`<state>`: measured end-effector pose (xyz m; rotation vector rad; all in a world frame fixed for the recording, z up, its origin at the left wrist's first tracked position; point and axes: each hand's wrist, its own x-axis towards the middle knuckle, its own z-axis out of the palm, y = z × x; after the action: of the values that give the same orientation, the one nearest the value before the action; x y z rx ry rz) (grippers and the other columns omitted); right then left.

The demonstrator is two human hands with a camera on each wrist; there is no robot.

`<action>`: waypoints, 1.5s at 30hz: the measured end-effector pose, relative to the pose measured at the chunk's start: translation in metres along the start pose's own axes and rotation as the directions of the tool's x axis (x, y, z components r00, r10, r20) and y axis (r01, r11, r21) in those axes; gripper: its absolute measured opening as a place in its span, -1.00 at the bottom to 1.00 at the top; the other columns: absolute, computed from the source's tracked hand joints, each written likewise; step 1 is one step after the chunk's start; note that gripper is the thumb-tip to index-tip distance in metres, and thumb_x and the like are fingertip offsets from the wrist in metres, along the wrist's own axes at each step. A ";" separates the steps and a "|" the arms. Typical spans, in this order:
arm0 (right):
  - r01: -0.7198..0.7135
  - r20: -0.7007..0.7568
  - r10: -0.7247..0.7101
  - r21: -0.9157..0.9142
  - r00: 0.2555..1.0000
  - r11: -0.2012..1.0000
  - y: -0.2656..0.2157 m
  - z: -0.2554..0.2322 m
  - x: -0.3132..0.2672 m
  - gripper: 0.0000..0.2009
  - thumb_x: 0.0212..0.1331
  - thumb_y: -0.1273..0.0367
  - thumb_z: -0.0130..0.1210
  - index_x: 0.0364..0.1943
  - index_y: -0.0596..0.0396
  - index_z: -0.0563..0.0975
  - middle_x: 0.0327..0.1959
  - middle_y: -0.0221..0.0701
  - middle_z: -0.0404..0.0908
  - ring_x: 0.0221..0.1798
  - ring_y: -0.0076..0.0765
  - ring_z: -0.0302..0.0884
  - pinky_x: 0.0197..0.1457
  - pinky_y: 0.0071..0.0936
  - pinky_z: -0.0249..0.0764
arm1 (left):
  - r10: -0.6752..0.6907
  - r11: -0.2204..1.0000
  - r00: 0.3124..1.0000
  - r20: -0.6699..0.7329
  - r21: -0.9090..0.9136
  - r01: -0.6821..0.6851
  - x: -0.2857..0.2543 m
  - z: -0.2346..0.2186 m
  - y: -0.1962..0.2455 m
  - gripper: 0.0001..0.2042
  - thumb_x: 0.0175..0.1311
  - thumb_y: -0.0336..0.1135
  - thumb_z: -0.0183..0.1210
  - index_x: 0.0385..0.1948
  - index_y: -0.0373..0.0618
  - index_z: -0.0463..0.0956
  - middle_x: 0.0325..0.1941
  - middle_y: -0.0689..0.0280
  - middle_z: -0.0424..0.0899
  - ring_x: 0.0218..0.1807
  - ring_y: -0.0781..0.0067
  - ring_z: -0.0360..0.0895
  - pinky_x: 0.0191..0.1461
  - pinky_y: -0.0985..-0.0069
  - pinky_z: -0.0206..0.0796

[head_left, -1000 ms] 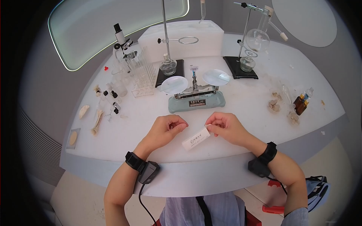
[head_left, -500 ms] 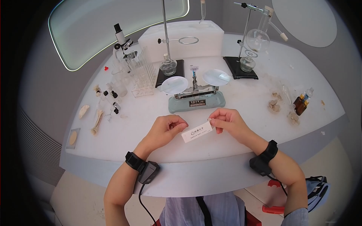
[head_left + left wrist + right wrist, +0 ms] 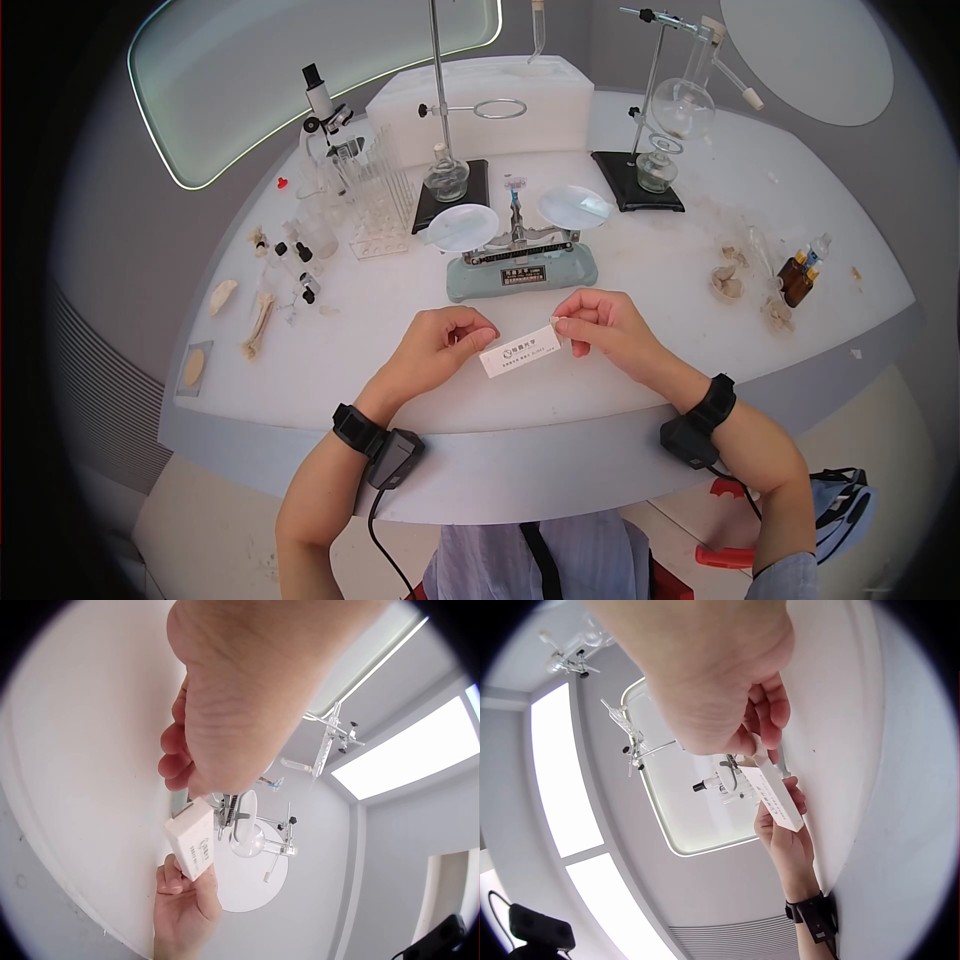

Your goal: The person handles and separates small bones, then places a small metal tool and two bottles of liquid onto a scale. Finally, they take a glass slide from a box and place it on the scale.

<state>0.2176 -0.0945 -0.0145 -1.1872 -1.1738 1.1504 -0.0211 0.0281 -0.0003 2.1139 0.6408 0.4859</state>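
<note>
My right hand point(image 3: 607, 330) pinches one end of a small white cardboard box point(image 3: 521, 351) with dark printing on its side. At that end, a paper flap point(image 3: 759, 747) shows by the fingertips in the right wrist view. The box is tilted, its other end pointing toward my left hand point(image 3: 440, 345). My left fingers are loosely curled, thumb and index near the box's far end, with nothing visible between them. Just beyond both hands stands a pale green balance scale point(image 3: 522, 270) with two white pans point(image 3: 463, 227).
Behind the scale are two ring stands on black bases point(image 3: 638, 180) with glass flasks. A microscope point(image 3: 322, 105), a test tube rack point(image 3: 380, 243) and small bottles point(image 3: 305, 250) stand left. Brown bottles point(image 3: 796, 279) and pale shell-like pieces point(image 3: 727, 281) lie right.
My right hand has raised and levelled the box, swinging its free end up and away from my body, closer to my left fingertips. The left hand stays nearly where it was.
</note>
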 end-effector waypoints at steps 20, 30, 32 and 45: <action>0.064 -0.104 -0.079 -0.141 0.991 0.988 0.010 0.002 0.008 -0.83 0.20 0.39 0.21 -0.26 0.23 0.57 -0.47 -0.39 0.68 -0.52 -0.62 0.55 -0.48 -0.65 0.45 | 0.232 0.931 0.972 -0.044 0.301 -0.209 -0.012 0.009 0.023 -0.71 0.07 -0.22 0.40 -0.21 -0.16 0.67 -0.35 0.24 0.59 -0.41 0.37 0.46 -0.31 0.46 0.36; 0.269 -0.269 -0.381 -0.372 0.885 0.888 0.007 -0.003 0.014 -0.85 0.20 0.39 0.19 -0.35 0.24 0.59 -0.50 -0.42 0.65 -0.51 -0.65 0.51 -0.43 -0.64 0.40 | 0.294 0.878 0.953 -0.071 0.414 -0.240 -0.012 0.005 0.025 -0.76 0.10 -0.31 0.37 -0.24 -0.21 0.66 -0.33 0.22 0.57 -0.43 0.37 0.48 -0.32 0.46 0.36; 0.375 -0.385 -0.445 -0.246 0.808 0.894 -0.016 -0.002 0.007 -0.84 0.16 0.38 0.21 -0.34 0.23 0.61 -0.53 -0.43 0.63 -0.51 -0.66 0.48 -0.40 -0.64 0.39 | 0.327 0.865 0.940 -0.095 0.430 -0.258 -0.014 -0.003 0.033 -0.79 0.11 -0.33 0.36 -0.27 -0.21 0.67 -0.36 0.23 0.57 -0.46 0.38 0.47 -0.35 0.46 0.35; 0.155 -0.162 -0.545 -0.858 0.823 0.489 -0.090 -0.044 0.072 -0.76 -0.02 0.26 0.27 -0.33 0.13 0.66 -0.35 -0.23 0.70 -0.21 -0.14 0.61 -0.10 -0.25 0.51 | 0.314 0.823 0.893 -0.321 0.561 -0.088 0.065 -0.078 0.048 -0.77 0.06 -0.30 0.35 -0.26 -0.17 0.69 -0.31 0.21 0.60 -0.33 0.32 0.53 -0.22 0.40 0.36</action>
<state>0.2675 -0.0288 0.0777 -1.6513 -1.5665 -0.0981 0.0001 0.0915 0.0900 2.6607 0.8580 0.9779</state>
